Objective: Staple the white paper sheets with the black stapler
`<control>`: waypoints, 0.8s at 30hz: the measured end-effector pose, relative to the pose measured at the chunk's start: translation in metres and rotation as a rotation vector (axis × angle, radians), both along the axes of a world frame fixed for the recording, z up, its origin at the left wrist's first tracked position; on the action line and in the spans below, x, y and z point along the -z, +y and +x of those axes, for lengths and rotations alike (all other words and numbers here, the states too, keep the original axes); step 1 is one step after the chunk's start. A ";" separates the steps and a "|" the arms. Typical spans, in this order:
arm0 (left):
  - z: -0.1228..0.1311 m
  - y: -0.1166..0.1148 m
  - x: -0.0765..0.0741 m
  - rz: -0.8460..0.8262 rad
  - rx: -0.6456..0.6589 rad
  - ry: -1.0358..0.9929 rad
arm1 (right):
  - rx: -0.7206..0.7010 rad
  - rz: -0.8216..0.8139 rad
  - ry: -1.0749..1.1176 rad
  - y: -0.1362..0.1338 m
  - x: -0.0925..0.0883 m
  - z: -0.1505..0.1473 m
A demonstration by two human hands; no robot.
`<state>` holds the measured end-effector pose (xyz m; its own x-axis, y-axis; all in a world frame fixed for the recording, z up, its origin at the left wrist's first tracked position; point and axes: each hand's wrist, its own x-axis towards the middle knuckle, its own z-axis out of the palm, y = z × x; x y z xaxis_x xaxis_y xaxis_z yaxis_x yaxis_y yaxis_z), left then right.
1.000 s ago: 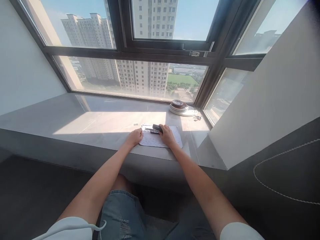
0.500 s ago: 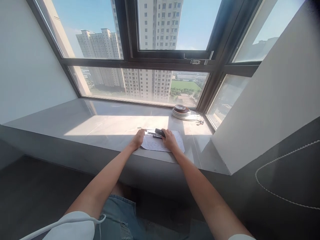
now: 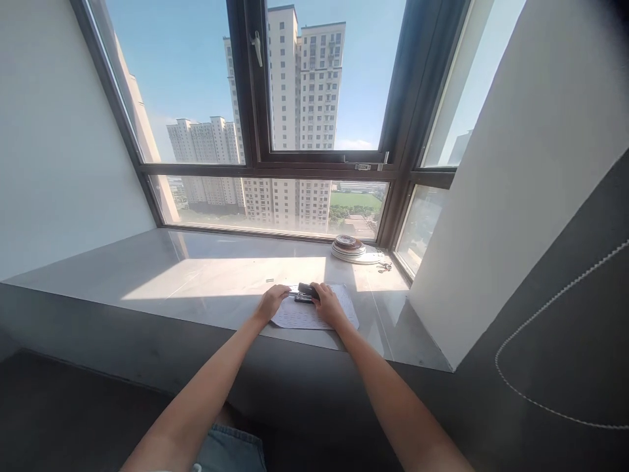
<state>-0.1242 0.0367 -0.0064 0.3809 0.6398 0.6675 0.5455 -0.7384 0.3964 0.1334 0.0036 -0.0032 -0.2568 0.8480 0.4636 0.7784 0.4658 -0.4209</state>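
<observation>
A black stapler point(image 3: 304, 298) rests over sheets of written paper point(image 3: 301, 319) near the front of the sill, its top arm raised from its base. My right hand point(image 3: 330, 307) is closed around the stapler's right end. From the left, my left hand point(image 3: 273, 303) has its fingers pinched at the thin metal part jutting out of the stapler; the fingertips partly hide this part. A small strip, apparently staples point(image 3: 269, 280), lies on the sill beyond my left hand.
Toward the window corner is a stack of round, plate-like things point(image 3: 348, 246), with a bunch of keys point(image 3: 385, 267) beside it. A slanted white wall point(image 3: 472, 196) bounds the right side. The sill's front edge point(image 3: 162, 315) drops off toward me. A beaded cord point(image 3: 506, 377) hangs at right.
My view has tilted up, so the sill sits lower in the picture. My left fingers have come closer to the stapler's metal part. The right hand keeps its hold.
</observation>
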 end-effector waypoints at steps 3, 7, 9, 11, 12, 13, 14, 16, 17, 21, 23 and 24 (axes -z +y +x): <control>0.013 0.004 -0.004 -0.018 -0.035 -0.057 | -0.001 -0.013 0.013 0.001 -0.001 0.000; 0.019 0.009 -0.004 -0.153 -0.035 -0.098 | -0.050 -0.018 0.080 0.004 0.001 0.005; 0.019 0.009 -0.003 -0.234 0.004 -0.100 | -0.085 -0.016 0.124 0.005 0.002 0.009; 0.018 0.008 -0.002 -0.300 0.021 -0.099 | -0.113 -0.024 0.161 0.005 0.003 0.014; 0.018 0.006 -0.003 -0.330 0.017 -0.099 | -0.123 -0.027 0.178 0.004 0.003 0.016; 0.019 0.005 -0.003 -0.352 0.010 -0.098 | -0.128 -0.033 0.188 0.002 0.002 0.017; 0.019 0.003 -0.004 -0.367 0.001 -0.099 | -0.127 -0.040 0.193 0.001 0.001 0.018; 0.019 0.001 -0.006 -0.392 -0.003 -0.098 | -0.107 -0.051 0.192 -0.004 0.000 0.018; 0.020 0.000 -0.007 -0.399 -0.001 -0.102 | -0.097 -0.054 0.188 -0.006 -0.001 0.018; 0.021 -0.004 -0.010 -0.417 0.046 -0.112 | -0.082 -0.065 0.193 -0.014 -0.003 0.018; 0.022 -0.006 -0.011 -0.418 0.083 -0.102 | -0.085 -0.074 0.202 -0.015 -0.003 0.018; 0.023 -0.006 -0.012 -0.416 0.100 -0.094 | -0.086 -0.076 0.205 -0.015 -0.003 0.019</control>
<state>-0.1013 0.0303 0.0059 0.4043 0.8245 0.3960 0.4267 -0.5530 0.7157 0.1524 -0.0119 -0.0002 -0.2366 0.8616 0.4490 0.6316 0.4876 -0.6028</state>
